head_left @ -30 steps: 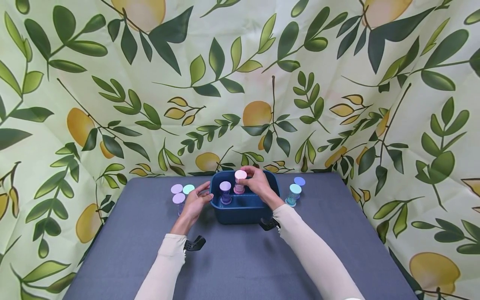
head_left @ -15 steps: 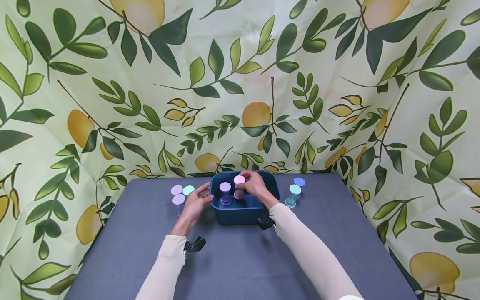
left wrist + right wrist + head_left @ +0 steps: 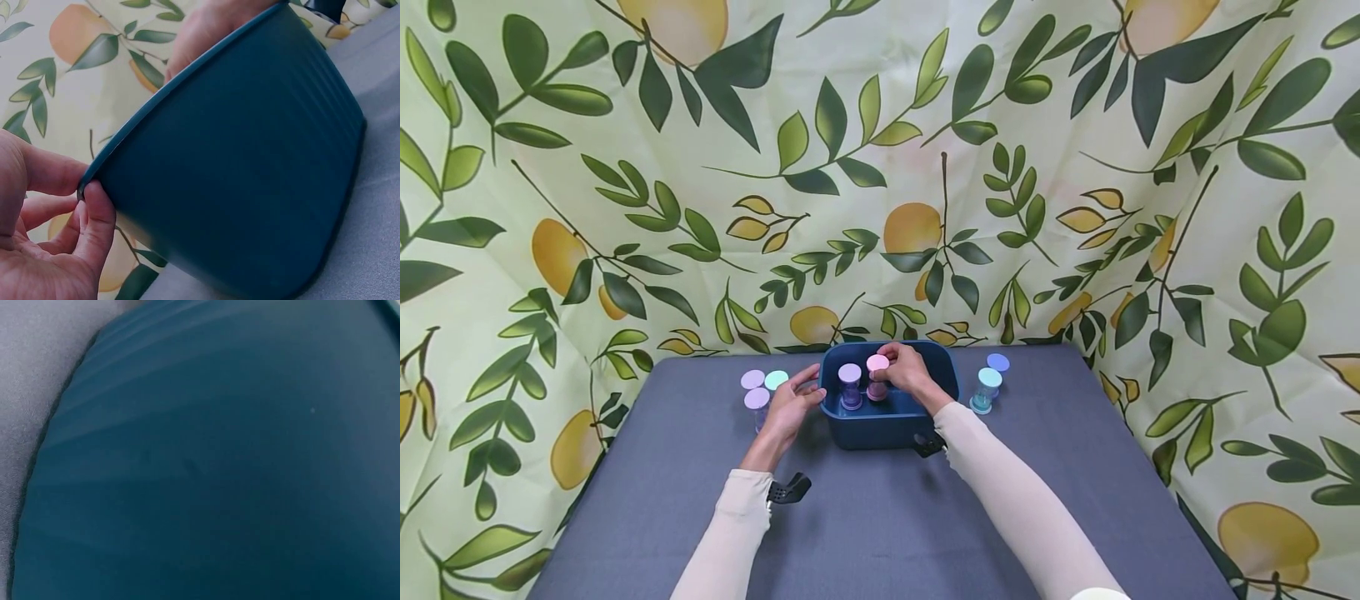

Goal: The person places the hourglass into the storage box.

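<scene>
The left hand (image 3: 790, 404) pinches the blue tub (image 3: 883, 433) by its rim, maybe to keep it steady, while the right hand (image 3: 908, 371) holds the pink timer (image 3: 877, 362) upright inside, beside the purple timer (image 3: 850, 389), likely so it won't tip.

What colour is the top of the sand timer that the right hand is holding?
The timer's top is pink; the head view shows it best.

We find pink-topped hourglass (image 3: 877, 363), pinched by right hand (image 3: 910, 369), lowered further into blue bin (image 3: 880, 433), nearer purple hourglass (image 3: 850, 374) left of fingertips.
</scene>
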The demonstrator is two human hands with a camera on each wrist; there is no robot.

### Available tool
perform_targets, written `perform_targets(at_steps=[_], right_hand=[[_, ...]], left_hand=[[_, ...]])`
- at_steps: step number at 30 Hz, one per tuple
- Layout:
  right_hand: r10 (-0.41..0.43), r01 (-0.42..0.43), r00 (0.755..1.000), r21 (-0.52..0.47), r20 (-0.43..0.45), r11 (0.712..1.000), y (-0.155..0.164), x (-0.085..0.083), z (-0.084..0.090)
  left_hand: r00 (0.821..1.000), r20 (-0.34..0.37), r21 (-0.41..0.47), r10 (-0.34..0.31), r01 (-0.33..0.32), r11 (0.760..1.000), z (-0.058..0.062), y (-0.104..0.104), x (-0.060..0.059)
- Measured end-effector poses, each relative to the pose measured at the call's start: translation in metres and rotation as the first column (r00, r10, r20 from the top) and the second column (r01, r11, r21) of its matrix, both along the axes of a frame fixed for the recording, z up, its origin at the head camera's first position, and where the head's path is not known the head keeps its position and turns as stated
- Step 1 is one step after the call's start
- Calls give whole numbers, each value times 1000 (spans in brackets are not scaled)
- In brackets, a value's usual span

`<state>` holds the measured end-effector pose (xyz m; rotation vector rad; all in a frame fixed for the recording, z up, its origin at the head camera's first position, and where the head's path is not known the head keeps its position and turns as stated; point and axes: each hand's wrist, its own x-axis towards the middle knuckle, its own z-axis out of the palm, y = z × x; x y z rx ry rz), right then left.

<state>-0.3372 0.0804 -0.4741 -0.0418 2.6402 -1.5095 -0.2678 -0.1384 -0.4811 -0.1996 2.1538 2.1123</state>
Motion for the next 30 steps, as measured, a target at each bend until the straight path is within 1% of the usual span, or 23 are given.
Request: perform_targets(at_steps=[9, 15, 23, 30], right_hand=[[17, -17, 1000, 90, 8, 996, -1, 1, -2], [29, -31, 999, 108, 14, 994, -3, 2, -2], [58, -58, 998, 165, 8, 985, -4, 2, 0], [60, -62, 998, 158, 12, 986, -2, 2, -3]], left_hand=[[1000, 1, 0, 1, -1, 1000, 0, 0, 0], [1000, 3, 6, 0, -1, 1000, -1, -1, 0], [1000, -30, -17, 0, -1, 1000, 1, -1, 0], [1000, -27, -18, -8, 7, 1000, -2, -1, -1]])
